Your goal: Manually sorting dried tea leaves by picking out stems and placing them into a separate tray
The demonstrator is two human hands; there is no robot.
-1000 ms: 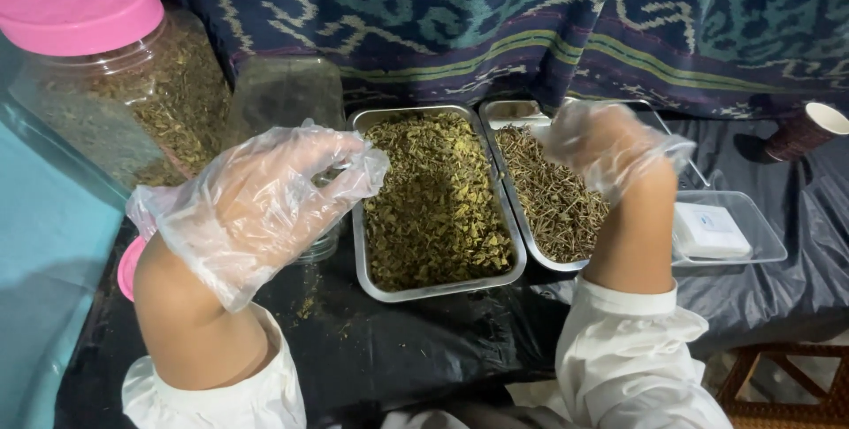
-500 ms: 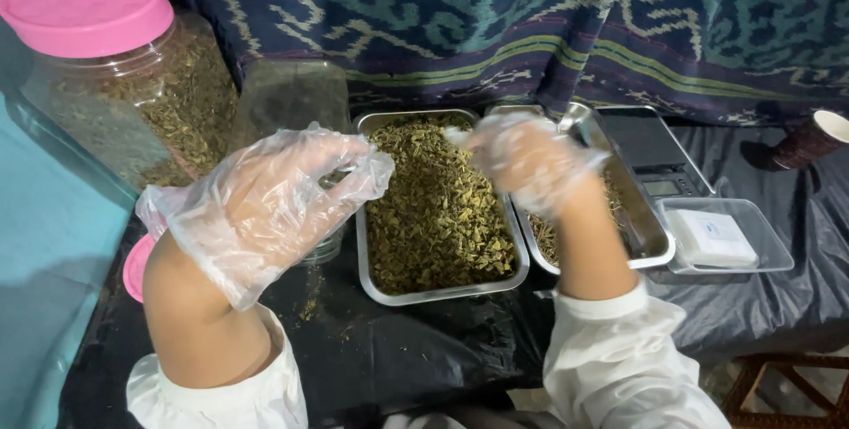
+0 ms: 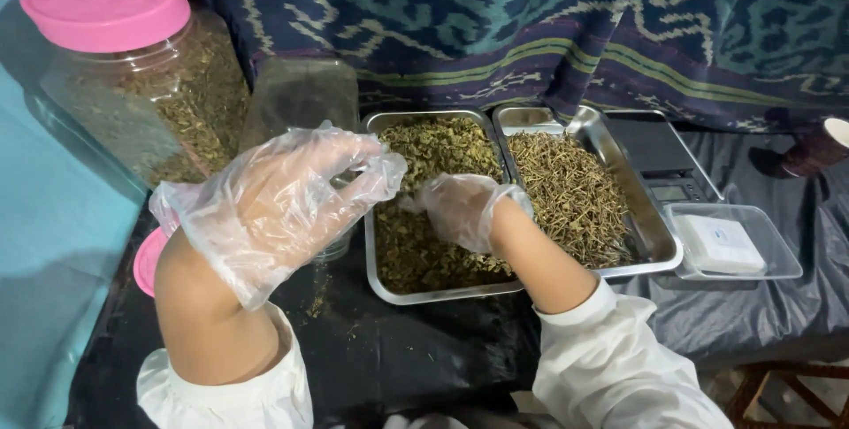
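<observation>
Both my hands wear thin clear plastic gloves. My left hand [image 3: 283,199] is raised at the left edge of a steel tray [image 3: 442,292] and is closed round the top of a small clear jar [image 3: 334,248], which it mostly hides. My right hand [image 3: 460,208] reaches down into that tray, with its fingers curled into the dried green leaves [image 3: 433,141]. A second steel tray [image 3: 659,248] to the right holds dried brown twigs [image 3: 566,190].
A big clear jar with a pink lid [image 3: 133,84] stands at the back left, with an empty clear container [image 3: 301,93] beside it. A loose pink lid [image 3: 146,261] lies under my left wrist. To the right are a digital scale [image 3: 654,150], a clear plastic tray [image 3: 778,261] and a paper cup [image 3: 818,150].
My right hand has swung left from above the twig tray and dropped into the leaf tray. My left hand has stayed in place.
</observation>
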